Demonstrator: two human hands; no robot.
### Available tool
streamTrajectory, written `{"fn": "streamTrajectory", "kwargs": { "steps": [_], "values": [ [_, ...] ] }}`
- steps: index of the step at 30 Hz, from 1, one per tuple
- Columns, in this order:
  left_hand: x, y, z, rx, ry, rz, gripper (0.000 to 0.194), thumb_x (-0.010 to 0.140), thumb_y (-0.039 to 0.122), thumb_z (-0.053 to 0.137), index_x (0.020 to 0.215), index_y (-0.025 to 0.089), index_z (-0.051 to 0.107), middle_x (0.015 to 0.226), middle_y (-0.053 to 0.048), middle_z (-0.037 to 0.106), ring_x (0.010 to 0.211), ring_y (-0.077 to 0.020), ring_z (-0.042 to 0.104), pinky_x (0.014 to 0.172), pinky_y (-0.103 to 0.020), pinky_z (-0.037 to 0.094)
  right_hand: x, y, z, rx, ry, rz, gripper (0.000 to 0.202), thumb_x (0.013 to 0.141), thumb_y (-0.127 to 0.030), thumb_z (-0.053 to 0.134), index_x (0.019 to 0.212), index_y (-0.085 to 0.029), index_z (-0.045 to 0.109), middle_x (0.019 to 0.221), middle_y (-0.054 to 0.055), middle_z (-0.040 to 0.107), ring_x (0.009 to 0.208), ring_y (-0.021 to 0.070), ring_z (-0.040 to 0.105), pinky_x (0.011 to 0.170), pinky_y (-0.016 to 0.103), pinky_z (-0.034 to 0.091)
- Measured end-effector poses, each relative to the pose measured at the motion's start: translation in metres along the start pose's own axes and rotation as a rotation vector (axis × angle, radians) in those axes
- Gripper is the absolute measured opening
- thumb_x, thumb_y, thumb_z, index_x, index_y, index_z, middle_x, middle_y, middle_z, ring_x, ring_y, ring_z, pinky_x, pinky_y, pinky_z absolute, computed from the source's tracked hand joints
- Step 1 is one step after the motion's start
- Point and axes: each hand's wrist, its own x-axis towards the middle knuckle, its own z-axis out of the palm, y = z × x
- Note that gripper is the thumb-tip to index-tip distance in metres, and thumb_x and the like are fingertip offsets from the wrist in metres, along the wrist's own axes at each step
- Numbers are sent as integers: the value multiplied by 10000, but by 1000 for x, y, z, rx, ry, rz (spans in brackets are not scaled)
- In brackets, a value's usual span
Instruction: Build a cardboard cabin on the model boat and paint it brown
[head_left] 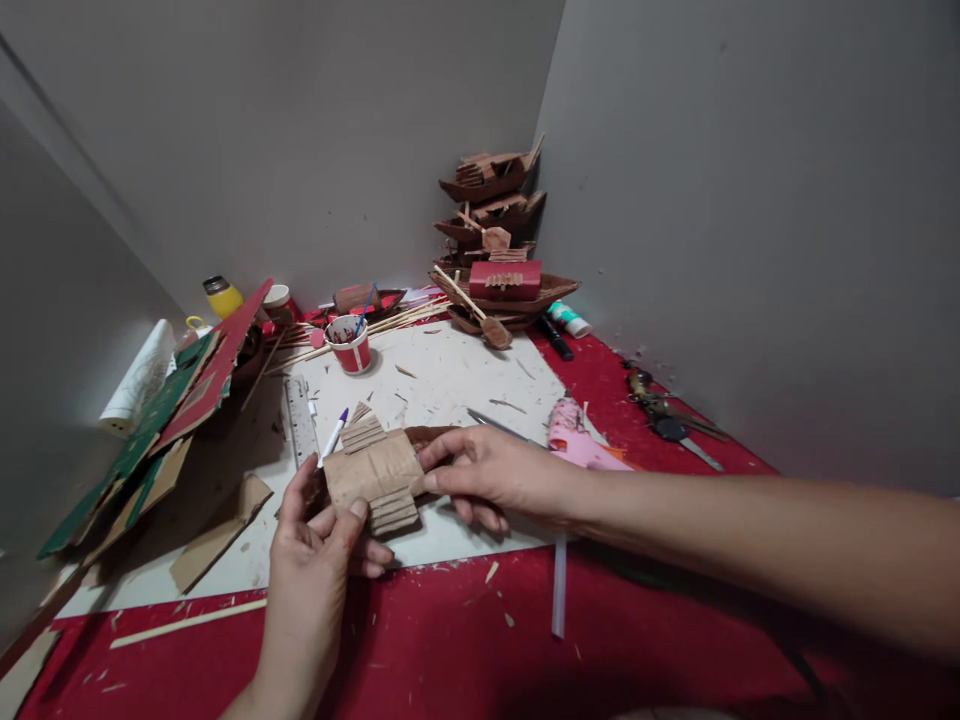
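Over the red tabletop (525,640) and its white sheet (450,380), I held the cardboard piece (375,472) between both hands: my right hand (495,478) pinched its right edge, my left hand (311,560) gripped its lower left, near a pen (334,435).

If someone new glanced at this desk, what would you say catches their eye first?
Probably the cardboard piece held between the left hand and right hand over the white sheet. Next, the stack of brown model boats in the far corner, and the red-and-white cup of tools behind the sheet.
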Motion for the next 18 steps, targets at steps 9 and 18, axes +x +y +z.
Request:
{"fn": "streamTrajectory", "kwargs": {
  "steps": [9,18],
  "values": [
    [-3,-1,1,7,5,1,877,667,298,766,1408,244,300,707,30,642,391,-132,591,355,-196,433,-9,18,-3,-1037,323,-1164,181,897,-218,539,1014,-140,653,860,91,654,759,163,578,674,287,456],
    [2,-4,9,10,-14,19,974,645,319,792,1446,218,248,689,8,672,359,-125,562,309,-177,383,13,14,-7,-1648,220,-1566,229,949,-201,451,1095,-131,613,953,96,662,836,194,567,767,373,384]
  ]
}}
